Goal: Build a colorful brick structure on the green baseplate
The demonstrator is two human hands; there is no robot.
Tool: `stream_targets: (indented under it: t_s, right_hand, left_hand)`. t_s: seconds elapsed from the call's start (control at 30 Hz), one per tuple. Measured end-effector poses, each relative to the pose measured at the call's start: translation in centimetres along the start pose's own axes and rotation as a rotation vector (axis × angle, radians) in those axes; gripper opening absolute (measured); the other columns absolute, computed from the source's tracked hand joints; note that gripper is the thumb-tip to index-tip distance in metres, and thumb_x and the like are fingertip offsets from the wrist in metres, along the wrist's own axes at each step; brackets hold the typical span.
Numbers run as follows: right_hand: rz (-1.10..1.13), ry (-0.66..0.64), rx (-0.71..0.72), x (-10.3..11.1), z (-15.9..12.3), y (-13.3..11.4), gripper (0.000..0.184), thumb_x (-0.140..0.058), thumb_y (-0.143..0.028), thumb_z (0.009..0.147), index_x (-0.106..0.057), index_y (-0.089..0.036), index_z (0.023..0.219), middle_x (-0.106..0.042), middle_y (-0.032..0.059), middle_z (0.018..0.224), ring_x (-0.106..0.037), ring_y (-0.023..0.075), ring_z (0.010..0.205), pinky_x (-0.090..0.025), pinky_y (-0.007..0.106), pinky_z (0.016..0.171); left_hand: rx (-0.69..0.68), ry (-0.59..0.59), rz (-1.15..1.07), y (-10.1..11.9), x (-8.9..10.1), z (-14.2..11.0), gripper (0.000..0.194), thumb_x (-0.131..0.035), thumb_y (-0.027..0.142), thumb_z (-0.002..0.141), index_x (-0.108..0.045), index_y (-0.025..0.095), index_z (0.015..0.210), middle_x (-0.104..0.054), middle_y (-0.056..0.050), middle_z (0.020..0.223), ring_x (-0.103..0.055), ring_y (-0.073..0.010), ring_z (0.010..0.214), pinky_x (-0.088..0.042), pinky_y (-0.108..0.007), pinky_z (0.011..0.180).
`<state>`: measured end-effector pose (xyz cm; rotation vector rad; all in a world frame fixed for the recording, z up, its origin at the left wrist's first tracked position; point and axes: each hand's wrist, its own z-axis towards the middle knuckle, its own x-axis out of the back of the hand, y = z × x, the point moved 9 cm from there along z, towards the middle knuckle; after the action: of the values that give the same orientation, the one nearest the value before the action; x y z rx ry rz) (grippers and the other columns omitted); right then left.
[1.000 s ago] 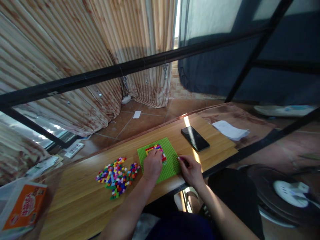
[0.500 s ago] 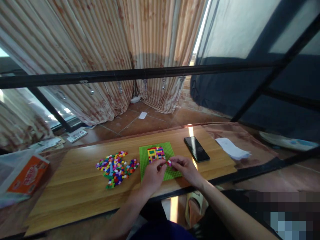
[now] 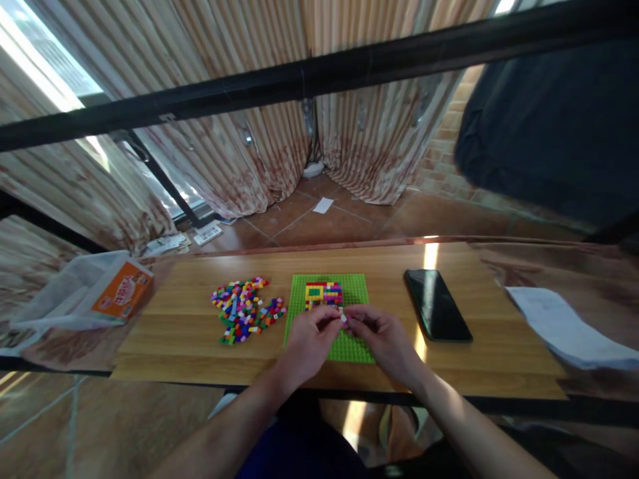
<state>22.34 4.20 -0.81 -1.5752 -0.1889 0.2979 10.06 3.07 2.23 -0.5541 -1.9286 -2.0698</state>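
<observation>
A green studded baseplate [image 3: 353, 349] lies on the wooden board. On its upper part stands a block of multicoloured toy bricks [image 3: 323, 293], with a yellow square around a green centre. Over the plate, just below these bricks, my two hands meet. My left hand [image 3: 312, 336] is closed, thumb and forefinger pinched at small white and pink toy bricks [image 3: 343, 318]. From the other side my right hand [image 3: 383, 336] pinches at the same small bricks. The fingertips partly cover them, so their exact number is unclear.
Left of the plate lies a loose pile of coloured toy bricks [image 3: 244, 313]. A black phone [image 3: 438, 306] and white paper [image 3: 569, 326] are to the right. A clear plastic bag with an orange label [image 3: 122, 289] sits at the left end. A dark metal bar [image 3: 279, 83] crosses beyond the board.
The camera view has tilted down and turned, so the board sits more level. My hands remain together over the plate, still pinching the small bricks.
</observation>
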Motion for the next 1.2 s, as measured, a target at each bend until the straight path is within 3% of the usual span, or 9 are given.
stream_targets:
  t_s: [0.17,0.43,0.7,0.9,1.2]
  right_hand:
    - [-0.086,0.05,-0.015,0.9,-0.6,0.4,0.024,-0.06,-0.038,0.084,-0.071,-0.021,0.096,-0.071,0.003,0.083,-0.064,0.0151,0.074,-0.053,0.028,0.069]
    - [-0.169,0.271,-0.001,2.3,-1.7,0.4,0.022,-0.061,-0.037,0.082,-0.071,-0.02,0.09,-0.072,0.0056,0.083,-0.066,0.0181,0.075,-0.054,0.029,0.069]
    - [-0.09,0.225,-0.037,1.7,-0.9,0.9,0.023,-0.062,-0.039,0.081,-0.07,-0.019,0.087,-0.07,0.0037,0.076,-0.063,0.0147,0.066,-0.052,0.026,0.06]
    - [-0.109,0.318,-0.026,3.8,-0.8,0.6,0.023,-0.064,-0.038,0.081,-0.069,-0.018,0.091,-0.07,0.0049,0.08,-0.063,0.0146,0.067,-0.052,0.027,0.061]
    - [-0.112,0.391,0.004,5.0,-0.3,-0.4,0.025,-0.063,-0.04,0.08,-0.069,-0.017,0.089,-0.071,0.0058,0.08,-0.063,0.0134,0.063,-0.054,0.026,0.058]
  left_hand:
    - [-0.065,0.076,0.139,0.7,-0.5,0.0,0.012,-0.057,0.023,0.086,-0.067,0.019,0.081,-0.07,-0.001,0.077,-0.063,-0.0119,0.07,-0.049,-0.022,0.066]
    - [-0.135,0.118,0.241,1.0,-1.2,-0.1,0.012,-0.058,0.026,0.087,-0.066,0.019,0.08,-0.07,-0.001,0.076,-0.064,-0.0123,0.07,-0.049,-0.023,0.066]
    - [-0.209,0.173,0.216,1.2,-0.3,-0.3,0.012,-0.057,0.025,0.089,-0.068,0.021,0.089,-0.072,-0.002,0.086,-0.067,-0.0133,0.079,-0.053,-0.025,0.074]
    - [-0.266,0.171,0.334,0.9,1.5,0.6,0.017,-0.053,0.023,0.091,-0.07,0.021,0.092,-0.071,-0.003,0.092,-0.066,-0.0148,0.088,-0.053,-0.028,0.081]
    - [-0.273,0.136,0.45,0.3,0.9,1.7,0.017,-0.055,0.02,0.089,-0.072,0.022,0.094,-0.073,-0.003,0.093,-0.066,-0.0161,0.089,-0.053,-0.031,0.082]
